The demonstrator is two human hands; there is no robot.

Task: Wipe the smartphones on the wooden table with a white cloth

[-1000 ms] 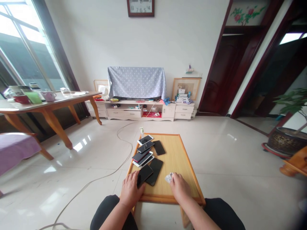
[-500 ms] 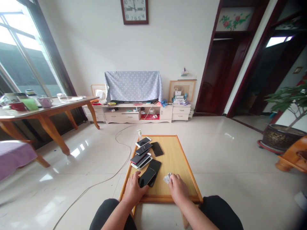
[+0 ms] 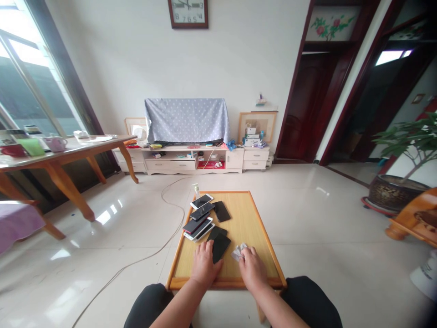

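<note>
Near the front of the small wooden table (image 3: 246, 214), my left hand (image 3: 205, 264) has its fingers and thumb around the lower left edges of a black smartphone (image 3: 221, 248). Partly beneath that phone lies another dark phone (image 3: 217, 232). My right hand (image 3: 252, 269) pinches a crumpled whitish tissue or cloth (image 3: 238, 252) against the tabletop, just right of the held phone. Along the table's left side are several more phones, stacked and overlapping, with a white one (image 3: 201, 201) at the back. Another black phone (image 3: 222, 211) lies alone beside them.
A pump bottle (image 3: 195, 190) stands at the table's back left corner. A cable (image 3: 164, 243) runs over the floor on the left. A low white cabinet (image 3: 170, 165) lines the wall, and a potted plant (image 3: 396, 193) stands at right.
My left hand and its phone have moved right, and the phone now covers more of the one beneath. My right hand stays nearly in place with the tissue. The view has tilted slightly.
</note>
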